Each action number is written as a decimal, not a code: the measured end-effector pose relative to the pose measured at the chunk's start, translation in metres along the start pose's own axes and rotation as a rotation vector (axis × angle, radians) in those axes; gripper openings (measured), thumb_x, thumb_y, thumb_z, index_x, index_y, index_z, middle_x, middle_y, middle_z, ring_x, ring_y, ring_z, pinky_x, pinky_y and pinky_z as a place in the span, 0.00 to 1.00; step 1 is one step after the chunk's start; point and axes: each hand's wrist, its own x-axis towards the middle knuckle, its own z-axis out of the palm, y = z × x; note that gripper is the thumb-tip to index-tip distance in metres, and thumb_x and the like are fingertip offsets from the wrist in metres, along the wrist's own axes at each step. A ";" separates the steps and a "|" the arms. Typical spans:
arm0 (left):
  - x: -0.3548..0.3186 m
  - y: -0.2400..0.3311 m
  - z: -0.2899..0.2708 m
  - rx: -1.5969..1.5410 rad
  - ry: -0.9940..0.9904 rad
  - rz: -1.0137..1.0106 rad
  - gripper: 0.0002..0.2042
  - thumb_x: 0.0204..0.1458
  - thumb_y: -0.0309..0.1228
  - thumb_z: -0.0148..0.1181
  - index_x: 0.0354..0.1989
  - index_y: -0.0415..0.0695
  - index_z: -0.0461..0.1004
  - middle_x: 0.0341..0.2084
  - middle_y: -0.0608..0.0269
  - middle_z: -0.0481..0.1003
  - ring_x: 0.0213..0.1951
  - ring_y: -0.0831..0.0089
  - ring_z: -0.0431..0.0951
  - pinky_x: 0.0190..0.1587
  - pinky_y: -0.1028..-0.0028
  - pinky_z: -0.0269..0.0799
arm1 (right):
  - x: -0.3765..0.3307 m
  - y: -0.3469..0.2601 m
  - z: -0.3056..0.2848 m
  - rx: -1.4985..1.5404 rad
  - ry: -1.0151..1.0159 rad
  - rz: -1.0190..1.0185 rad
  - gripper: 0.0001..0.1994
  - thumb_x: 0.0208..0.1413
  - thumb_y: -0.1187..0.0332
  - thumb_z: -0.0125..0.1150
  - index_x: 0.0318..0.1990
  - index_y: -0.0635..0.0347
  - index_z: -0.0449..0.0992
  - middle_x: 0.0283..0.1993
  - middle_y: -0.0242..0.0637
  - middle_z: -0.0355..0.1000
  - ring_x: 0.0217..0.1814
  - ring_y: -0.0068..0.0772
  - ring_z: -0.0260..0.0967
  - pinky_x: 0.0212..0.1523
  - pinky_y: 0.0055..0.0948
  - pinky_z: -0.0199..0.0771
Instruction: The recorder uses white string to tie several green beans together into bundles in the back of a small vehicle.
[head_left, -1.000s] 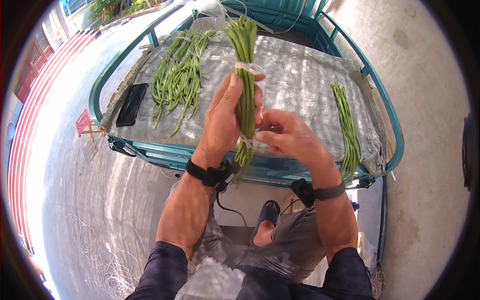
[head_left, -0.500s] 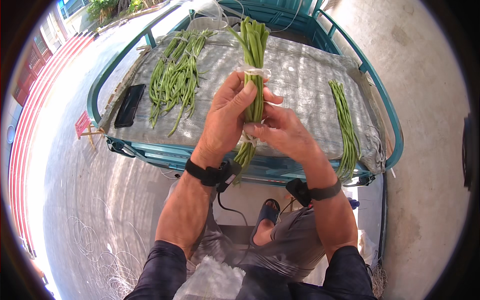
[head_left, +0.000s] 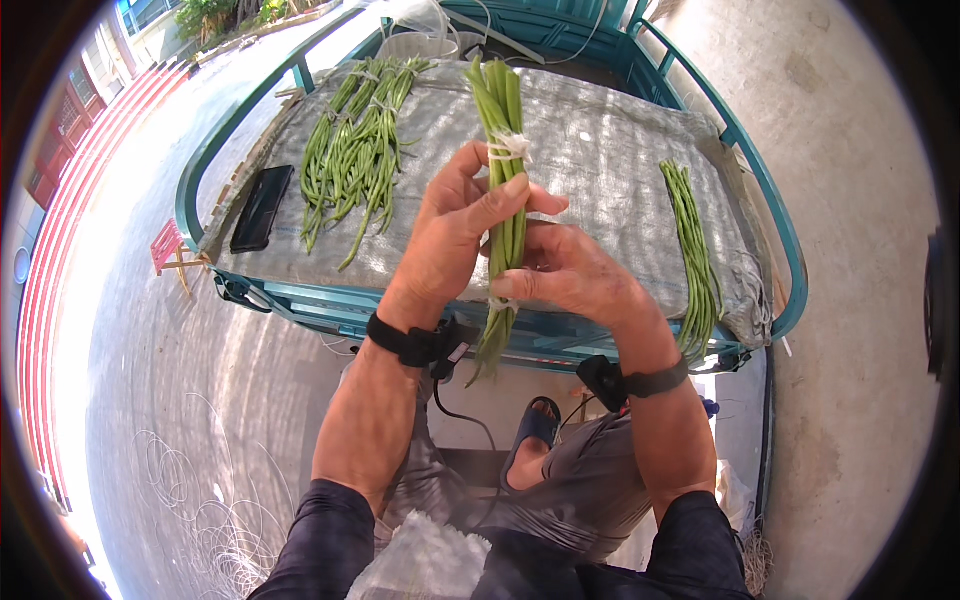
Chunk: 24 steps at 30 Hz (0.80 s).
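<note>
— While the left hand (head_left: 455,235) wraps round the bundle of long beans (head_left: 505,190), what do you note first?

— Grip. Fingers closed about the upper half, thumb laid across the front just under the white tie (head_left: 512,146). Bundle stands near upright, held in the air between the person and the cart, not resting on anything.

— And the right hand (head_left: 570,275)?

— Closed on the lower part, fingertips pinched where a second pale band (head_left: 500,302) sits near the stem ends. Whether that band is knotted I cannot tell; the fingers cover it.

— So how should the binding go, in your judgement?

— Keep the left hand firm so the pods stay parallel and the top tie does not slide. Let the right hand work the lower band snug but not biting; the pods look tender and would likely crease. Ends should sit level before tightening.

— Surroundings?

— Beyond the hands, a grey woven sheet (head_left: 600,150) covers the teal cart (head_left: 770,230). A loose heap of beans (head_left: 355,150) lies to the left on it, with a dark phone (head_left: 262,207) at the sheet's left edge. A slimmer bunch (head_left: 692,250) lies along the right side. Both are well apart from the held bundle.
</note>
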 end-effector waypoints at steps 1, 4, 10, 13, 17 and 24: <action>0.000 0.000 0.000 0.000 0.000 0.001 0.16 0.65 0.33 0.63 0.56 0.40 0.69 0.39 0.56 0.83 0.51 0.54 0.85 0.55 0.58 0.82 | 0.000 -0.002 0.001 -0.001 0.000 0.000 0.16 0.63 0.65 0.71 0.53 0.63 0.77 0.38 0.25 0.73 0.33 0.13 0.66 0.31 0.18 0.67; 0.000 0.000 0.000 0.085 0.026 0.004 0.16 0.64 0.31 0.65 0.56 0.41 0.69 0.39 0.55 0.83 0.50 0.56 0.85 0.53 0.60 0.84 | 0.000 -0.017 0.007 0.068 0.046 0.106 0.18 0.66 0.57 0.68 0.52 0.63 0.77 0.37 0.25 0.70 0.32 0.14 0.66 0.31 0.19 0.69; -0.001 -0.002 0.002 0.145 0.030 0.020 0.15 0.65 0.32 0.63 0.56 0.40 0.70 0.38 0.57 0.82 0.48 0.59 0.85 0.53 0.62 0.83 | -0.001 -0.028 0.012 0.006 0.137 0.258 0.26 0.70 0.48 0.58 0.58 0.64 0.76 0.38 0.29 0.73 0.34 0.19 0.68 0.31 0.26 0.72; -0.001 0.001 0.002 0.075 0.009 -0.016 0.19 0.68 0.39 0.60 0.58 0.38 0.67 0.39 0.53 0.81 0.40 0.67 0.85 0.40 0.70 0.84 | 0.000 -0.031 0.012 0.035 0.140 0.225 0.26 0.69 0.48 0.59 0.57 0.66 0.76 0.38 0.30 0.73 0.32 0.20 0.68 0.30 0.25 0.71; 0.001 -0.001 0.009 0.047 0.037 -0.043 0.21 0.70 0.44 0.55 0.57 0.38 0.66 0.37 0.56 0.79 0.40 0.68 0.85 0.40 0.70 0.85 | -0.003 -0.016 0.003 0.050 0.036 0.224 0.23 0.67 0.51 0.65 0.51 0.67 0.79 0.37 0.29 0.72 0.31 0.19 0.67 0.30 0.24 0.70; 0.000 0.001 0.003 0.152 0.108 0.001 0.21 0.71 0.45 0.56 0.57 0.37 0.69 0.39 0.65 0.77 0.40 0.77 0.80 0.44 0.78 0.79 | 0.002 0.000 0.001 0.206 -0.117 0.140 0.16 0.65 0.67 0.69 0.56 0.61 0.75 0.38 0.28 0.74 0.33 0.18 0.70 0.33 0.21 0.73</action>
